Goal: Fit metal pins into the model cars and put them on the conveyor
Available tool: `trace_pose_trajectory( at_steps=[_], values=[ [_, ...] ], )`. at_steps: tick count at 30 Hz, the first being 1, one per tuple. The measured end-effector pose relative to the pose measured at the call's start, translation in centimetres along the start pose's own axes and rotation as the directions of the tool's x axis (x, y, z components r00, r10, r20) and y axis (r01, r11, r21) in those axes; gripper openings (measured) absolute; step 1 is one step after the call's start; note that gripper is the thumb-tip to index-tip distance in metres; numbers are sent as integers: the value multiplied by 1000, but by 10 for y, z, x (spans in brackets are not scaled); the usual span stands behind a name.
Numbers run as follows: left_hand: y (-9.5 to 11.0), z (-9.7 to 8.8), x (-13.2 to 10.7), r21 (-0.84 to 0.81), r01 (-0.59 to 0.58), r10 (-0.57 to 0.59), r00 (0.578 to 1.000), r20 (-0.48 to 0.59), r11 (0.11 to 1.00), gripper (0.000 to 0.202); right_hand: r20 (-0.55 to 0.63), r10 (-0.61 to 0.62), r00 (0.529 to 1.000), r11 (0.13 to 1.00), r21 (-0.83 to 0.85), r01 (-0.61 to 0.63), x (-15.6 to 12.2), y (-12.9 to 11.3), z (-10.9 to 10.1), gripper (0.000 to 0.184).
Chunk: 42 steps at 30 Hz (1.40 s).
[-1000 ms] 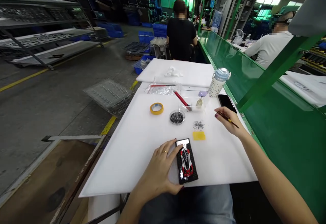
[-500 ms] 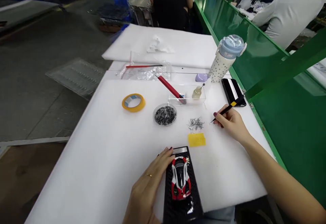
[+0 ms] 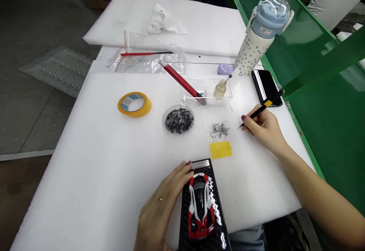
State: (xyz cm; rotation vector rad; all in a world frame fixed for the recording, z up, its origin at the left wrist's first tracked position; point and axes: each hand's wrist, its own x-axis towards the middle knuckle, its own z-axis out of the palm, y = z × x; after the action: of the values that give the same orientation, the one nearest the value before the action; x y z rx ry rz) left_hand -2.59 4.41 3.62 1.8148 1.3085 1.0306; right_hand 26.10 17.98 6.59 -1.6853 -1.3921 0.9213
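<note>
My left hand (image 3: 162, 201) lies along the left edge of a black display base (image 3: 218, 220), its fingers closed over that edge and its thumb hidden. On the base is a red, white and black model car (image 3: 201, 205). My right hand (image 3: 264, 127) pinches a slim black pen-like tool (image 3: 261, 109) with a yellow band. Its fine tip points down at the white sheet, just right of a loose pile of short black bristle-like pieces (image 3: 219, 129). A yellow tape piece (image 3: 221, 150) lies below the pile. More dark pieces fill a round clear dish (image 3: 179, 120).
Yellow tape roll (image 3: 134, 104) at left. A red-handled tool (image 3: 182, 81) leans on a clear tray (image 3: 209, 100) holding a small bottle (image 3: 220, 89). Behind are a thin red brush (image 3: 142, 54), plastic bags, a purple object (image 3: 225, 69), a tumbler (image 3: 256, 38) and a phone (image 3: 266, 87).
The view has tilted down and come closer, so the table things look larger. Both hands keep their holds; the tool's tip stays beside the pile, and light glints along the base's right side.
</note>
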Motion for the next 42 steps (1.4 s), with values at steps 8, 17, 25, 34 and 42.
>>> trace_pose_trajectory(
  at_steps=[8, 17, 25, 34, 42],
  values=[
    [10, -2, 3, -5, -12, 12, 1000, 5, 1000, 62, -9, -15, 1000, 1000, -19, 15, 0, 1, 2, 25],
    [0, -5, 2, -13, -17, 18, 998, 59, 1000, 43, 50, -7, 999, 962, 274, -7, -8, 0, -4, 48],
    [0, -4, 0, -32, -10, 12, 998, 54, 999, 48, -22, -146, 989, 956, 255, 147, -64, -2, 8, 33],
    [14, -5, 5, 47, -39, 31, 985, 168, 998, 88, 167, -107, 980, 899, 436, 23, -77, -24, 18, 32],
    [8, -4, 4, 27, -142, 135, 974, 180, 989, 98, 378, -153, 913, 918, 397, -11, -64, -40, 35, 32]
  ],
)
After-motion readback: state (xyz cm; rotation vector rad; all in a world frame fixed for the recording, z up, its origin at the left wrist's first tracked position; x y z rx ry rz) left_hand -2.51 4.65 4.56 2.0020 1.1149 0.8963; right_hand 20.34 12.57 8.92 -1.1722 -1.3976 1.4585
